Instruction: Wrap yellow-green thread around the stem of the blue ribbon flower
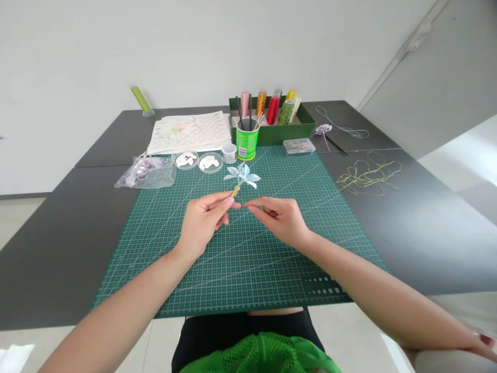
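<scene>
Over the green cutting mat [233,280], my left hand [204,217] pinches the yellow-green stem of a pale blue flower [243,174] between thumb and fingers. The petals point up and away from me. Just right of the stem, my right hand [281,217] is closed in a pinch, its fingertips close to my left fingers. Whatever may be between those right fingertips is too small to make out.
A green cup [247,143] of sticks stands before a green box [272,134] of thread spools. Left are petal dishes [210,162], patterned sheets [190,134] and a plastic bag [147,173]. Right are a clear case [298,146], a purple flower [323,129] and tangled yellow-green thread [365,176].
</scene>
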`<action>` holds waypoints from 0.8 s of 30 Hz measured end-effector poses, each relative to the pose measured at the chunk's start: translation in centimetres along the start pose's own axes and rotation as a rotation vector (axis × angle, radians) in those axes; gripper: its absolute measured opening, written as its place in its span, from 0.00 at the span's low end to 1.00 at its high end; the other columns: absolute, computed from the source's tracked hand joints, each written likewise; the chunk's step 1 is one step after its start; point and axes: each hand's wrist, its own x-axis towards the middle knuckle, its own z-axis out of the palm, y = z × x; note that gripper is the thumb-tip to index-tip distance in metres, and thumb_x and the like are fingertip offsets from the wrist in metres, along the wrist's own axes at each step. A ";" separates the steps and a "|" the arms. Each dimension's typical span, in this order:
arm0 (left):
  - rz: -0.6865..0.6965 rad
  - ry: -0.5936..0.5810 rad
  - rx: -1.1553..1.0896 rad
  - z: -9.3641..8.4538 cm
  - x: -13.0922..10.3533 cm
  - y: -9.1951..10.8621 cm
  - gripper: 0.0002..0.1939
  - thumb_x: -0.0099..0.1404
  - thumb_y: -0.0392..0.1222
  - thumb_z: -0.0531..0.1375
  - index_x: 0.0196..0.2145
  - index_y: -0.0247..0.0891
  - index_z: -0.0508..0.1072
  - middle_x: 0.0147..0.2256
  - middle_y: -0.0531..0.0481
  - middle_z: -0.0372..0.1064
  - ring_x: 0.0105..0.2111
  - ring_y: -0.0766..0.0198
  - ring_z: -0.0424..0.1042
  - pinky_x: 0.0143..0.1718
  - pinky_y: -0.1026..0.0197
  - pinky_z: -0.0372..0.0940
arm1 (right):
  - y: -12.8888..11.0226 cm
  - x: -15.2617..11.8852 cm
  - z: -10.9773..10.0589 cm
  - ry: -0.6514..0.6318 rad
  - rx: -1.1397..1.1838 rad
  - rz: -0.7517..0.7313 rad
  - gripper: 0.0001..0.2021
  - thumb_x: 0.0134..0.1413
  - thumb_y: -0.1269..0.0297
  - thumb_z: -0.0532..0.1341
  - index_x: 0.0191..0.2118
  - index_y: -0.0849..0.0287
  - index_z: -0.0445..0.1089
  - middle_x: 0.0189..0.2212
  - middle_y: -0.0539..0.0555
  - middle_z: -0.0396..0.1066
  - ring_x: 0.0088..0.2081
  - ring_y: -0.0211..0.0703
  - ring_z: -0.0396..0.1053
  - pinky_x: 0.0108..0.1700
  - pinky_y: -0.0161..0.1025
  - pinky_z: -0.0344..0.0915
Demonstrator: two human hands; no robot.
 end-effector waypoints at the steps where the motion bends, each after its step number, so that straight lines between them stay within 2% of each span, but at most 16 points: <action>1: -0.004 0.004 -0.003 0.0 0.0 0.0 0.17 0.61 0.48 0.68 0.45 0.37 0.83 0.35 0.41 0.81 0.19 0.72 0.64 0.16 0.69 0.54 | 0.1 0.0 -0.1 0.027 -0.049 -0.042 0.09 0.65 0.64 0.61 0.40 0.60 0.79 0.24 0.48 0.76 0.21 0.30 0.66 0.24 0.30 0.61; 3: -0.013 0.008 -0.004 0.0 0.0 0.0 0.17 0.61 0.48 0.69 0.45 0.37 0.83 0.35 0.41 0.81 0.19 0.72 0.64 0.16 0.69 0.54 | 0.3 -0.1 -0.2 0.065 -0.140 -0.137 0.10 0.66 0.65 0.60 0.41 0.59 0.79 0.30 0.51 0.80 0.26 0.33 0.73 0.28 0.31 0.66; 5: -0.018 0.011 -0.001 0.0 0.0 0.0 0.17 0.61 0.49 0.69 0.45 0.37 0.83 0.35 0.41 0.81 0.20 0.72 0.64 0.16 0.69 0.54 | 0.5 -0.1 -0.4 0.072 -0.250 -0.268 0.10 0.67 0.67 0.59 0.42 0.60 0.79 0.29 0.51 0.80 0.27 0.33 0.74 0.28 0.31 0.67; 9: -0.028 0.007 0.030 -0.1 0.1 0.2 0.16 0.61 0.49 0.68 0.44 0.39 0.83 0.35 0.43 0.81 0.19 0.72 0.61 0.17 0.67 0.53 | 0.4 0.0 -1.0 0.092 -0.517 -0.566 0.08 0.66 0.72 0.60 0.43 0.61 0.77 0.17 0.43 0.68 0.18 0.29 0.62 0.21 0.32 0.57; 12: -0.061 -0.036 0.067 -0.1 0.1 0.4 0.14 0.62 0.49 0.67 0.40 0.38 0.84 0.26 0.47 0.76 0.18 0.71 0.58 0.18 0.66 0.50 | -0.1 0.0 -1.7 0.117 -0.586 -0.693 0.07 0.63 0.75 0.60 0.43 0.63 0.75 0.17 0.43 0.65 0.19 0.30 0.59 0.22 0.34 0.55; 15: -0.084 -0.100 0.075 -0.2 0.2 0.5 0.15 0.64 0.51 0.64 0.35 0.37 0.85 0.15 0.53 0.62 0.17 0.71 0.52 0.19 0.64 0.48 | -0.6 0.1 -2.2 0.095 -0.603 -0.743 0.06 0.63 0.76 0.61 0.43 0.65 0.73 0.19 0.44 0.65 0.20 0.31 0.60 0.22 0.35 0.56; 17: -0.097 -0.131 0.063 -0.2 0.2 0.4 0.16 0.64 0.52 0.64 0.34 0.37 0.85 0.14 0.54 0.59 0.18 0.70 0.50 0.20 0.64 0.46 | -0.8 0.1 -2.4 0.077 -0.619 -0.752 0.06 0.63 0.76 0.61 0.43 0.65 0.73 0.18 0.44 0.64 0.20 0.31 0.59 0.22 0.35 0.56; 22: -0.178 -0.141 0.019 -0.1 0.4 0.1 0.17 0.64 0.52 0.64 0.40 0.35 0.83 0.24 0.46 0.74 0.19 0.71 0.52 0.18 0.65 0.45 | -0.8 0.1 -2.6 0.041 -0.661 -0.756 0.08 0.64 0.76 0.58 0.45 0.61 0.73 0.18 0.43 0.62 0.20 0.31 0.59 0.21 0.35 0.54; 24: -0.200 -0.143 0.012 -0.1 0.4 0.0 0.18 0.64 0.52 0.64 0.41 0.35 0.83 0.28 0.44 0.76 0.19 0.71 0.53 0.18 0.65 0.45 | -0.8 0.1 -2.6 0.044 -0.678 -0.756 0.08 0.65 0.75 0.57 0.44 0.60 0.73 0.19 0.43 0.64 0.20 0.31 0.59 0.21 0.34 0.55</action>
